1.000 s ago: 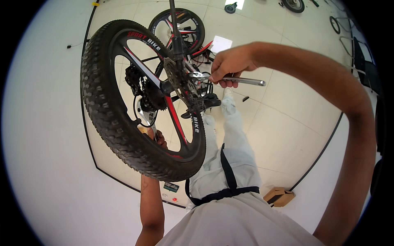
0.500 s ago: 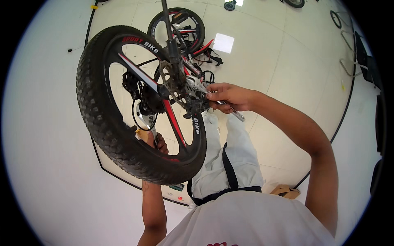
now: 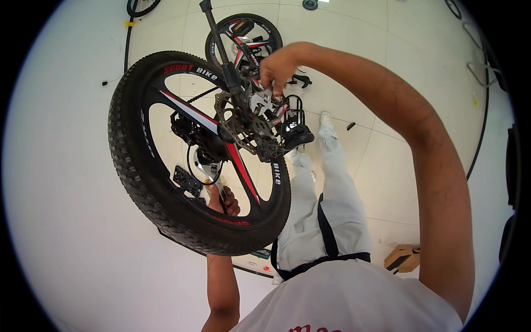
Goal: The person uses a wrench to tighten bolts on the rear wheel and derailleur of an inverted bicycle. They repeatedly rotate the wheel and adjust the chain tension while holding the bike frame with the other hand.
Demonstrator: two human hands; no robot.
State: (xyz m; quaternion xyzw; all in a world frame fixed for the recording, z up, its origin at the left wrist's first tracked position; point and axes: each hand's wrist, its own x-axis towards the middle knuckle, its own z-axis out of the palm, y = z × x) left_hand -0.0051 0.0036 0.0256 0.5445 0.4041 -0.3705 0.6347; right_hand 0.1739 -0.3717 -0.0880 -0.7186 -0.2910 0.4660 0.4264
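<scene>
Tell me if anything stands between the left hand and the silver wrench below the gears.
Nothing visible does: the left hand is closed around the silver wrench. The black tire only crosses in front of the forearm, hiding part of it.

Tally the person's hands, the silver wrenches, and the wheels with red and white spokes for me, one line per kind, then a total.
Hands: 2 (left hand, right hand)
Silver wrenches: 2 (left wrench, right wrench)
Wheels with red and white spokes: 2 (near wheel, far wheel)
Total: 6
</scene>
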